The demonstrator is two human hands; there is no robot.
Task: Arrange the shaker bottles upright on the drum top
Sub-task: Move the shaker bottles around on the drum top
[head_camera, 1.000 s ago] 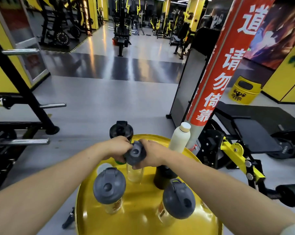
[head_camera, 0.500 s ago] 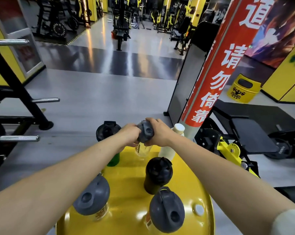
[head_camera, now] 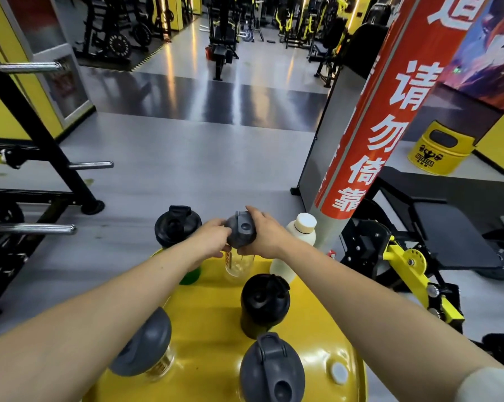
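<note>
Lower centre of frame: yellow drum top serves as the surface. Nearest, a grey-lidded shaker stands upright at the bottom edge; left of it a second grey-lidded clear shaker is partly hidden under the left forearm. A white bung cap sits at lower right of the drum. Mid-drum: black shaker, upright.

Far edge of drum, centre of frame: clear shaker with grey lid, held upright, base at or just above the surface; contact cannot be told. Left hand grip closed on the lid's left side; right hand grip closed over its right side.

Beyond: black-lidded green shaker left, white bottle right, both upright. Red pillar at upper right.
</note>
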